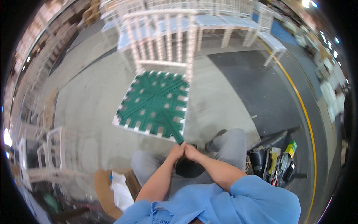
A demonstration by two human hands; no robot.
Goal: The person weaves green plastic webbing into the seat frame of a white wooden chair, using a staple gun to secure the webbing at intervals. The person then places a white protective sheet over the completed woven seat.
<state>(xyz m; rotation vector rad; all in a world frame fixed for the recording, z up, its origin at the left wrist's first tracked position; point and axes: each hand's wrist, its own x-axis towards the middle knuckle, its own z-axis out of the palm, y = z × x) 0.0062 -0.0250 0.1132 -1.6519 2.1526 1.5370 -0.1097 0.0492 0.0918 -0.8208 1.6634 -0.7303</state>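
In front of me stands a white chair (190,48) with a spindle back. Green webbing (151,98) is woven across its seat frame, with diagonal bands crossing over the weave. From the seat's near right corner a green strap (176,133) runs taut toward me. My left hand (176,152) and my right hand (192,152) are together at its end, both closed on it between my knees. A dark rounded thing (189,168) lies just below my hands; its kind is unclear.
An open cardboard box (102,188) with white paper is at my lower left. At my right a black tool holder (258,160) holds several tools, beside a green-yellow box (291,148). White chairs (227,22) with light-blue seats line the back. A yellow floor line (302,108) curves along the right.
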